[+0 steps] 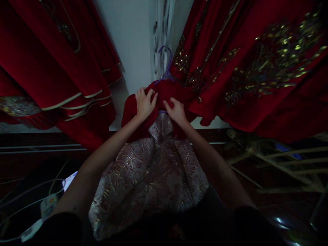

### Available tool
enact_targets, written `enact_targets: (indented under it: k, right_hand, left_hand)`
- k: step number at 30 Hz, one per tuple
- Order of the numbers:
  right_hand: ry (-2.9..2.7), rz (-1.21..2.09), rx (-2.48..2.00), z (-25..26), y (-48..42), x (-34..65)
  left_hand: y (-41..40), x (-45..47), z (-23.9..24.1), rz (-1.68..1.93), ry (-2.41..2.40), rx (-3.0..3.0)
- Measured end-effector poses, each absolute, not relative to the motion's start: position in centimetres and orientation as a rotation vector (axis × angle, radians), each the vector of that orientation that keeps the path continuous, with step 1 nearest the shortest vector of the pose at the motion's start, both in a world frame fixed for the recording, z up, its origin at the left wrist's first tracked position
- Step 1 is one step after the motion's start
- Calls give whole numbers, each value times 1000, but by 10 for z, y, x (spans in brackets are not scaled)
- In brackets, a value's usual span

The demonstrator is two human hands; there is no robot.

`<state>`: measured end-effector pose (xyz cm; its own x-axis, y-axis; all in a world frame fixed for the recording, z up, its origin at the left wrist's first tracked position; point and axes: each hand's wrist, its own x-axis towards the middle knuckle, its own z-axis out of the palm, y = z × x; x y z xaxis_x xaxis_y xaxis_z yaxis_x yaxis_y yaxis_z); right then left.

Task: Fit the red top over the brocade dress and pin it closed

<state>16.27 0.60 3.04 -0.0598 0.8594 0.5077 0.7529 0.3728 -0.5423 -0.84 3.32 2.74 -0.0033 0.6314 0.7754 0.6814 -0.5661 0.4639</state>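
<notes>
A red garment (165, 90) with a silvery brocade lining (151, 177) hangs on a purple hanger (166, 65) straight ahead of me. My left hand (145, 102) lies on the garment's left shoulder, fingers curled into the red cloth. My right hand (176, 111) pinches the red fabric near the collar, just right of the hanger's lower bar. The brocade part drapes down toward my body between my forearms.
Red embroidered garments hang at the left (51, 61) and at the right (256, 58), the right one with gold sequins. A white wall (133, 41) stands behind. A white power strip with cables (46, 208) lies lower left. Wooden slats (282, 160) lie at the right.
</notes>
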Motion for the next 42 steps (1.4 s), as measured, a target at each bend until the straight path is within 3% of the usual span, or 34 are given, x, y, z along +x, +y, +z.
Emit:
enact_targets:
  k: [7,12,26,32,42]
  right_hand:
    - [-1854,248,-1252,16,-10,166]
    - [-1845,333,-1201,13,-10,166]
    - [-1397,1006,-735,-10,-3,154]
    - [-1509,997,-669,-26,-8,162]
    - [-1483,791,-728,-20,-11,160]
  left_hand:
    - [17,-22,17,-1659,-1501,-2161]
    - [6,7,-8,-1576,-1453,-2630]
    - [-3,8,-33,-2274,-1210,-2584]
    - [-4,4,-33,-2496,-1327,-2492]
    - [-5,-4,-26,-2203,-1482,-2728]
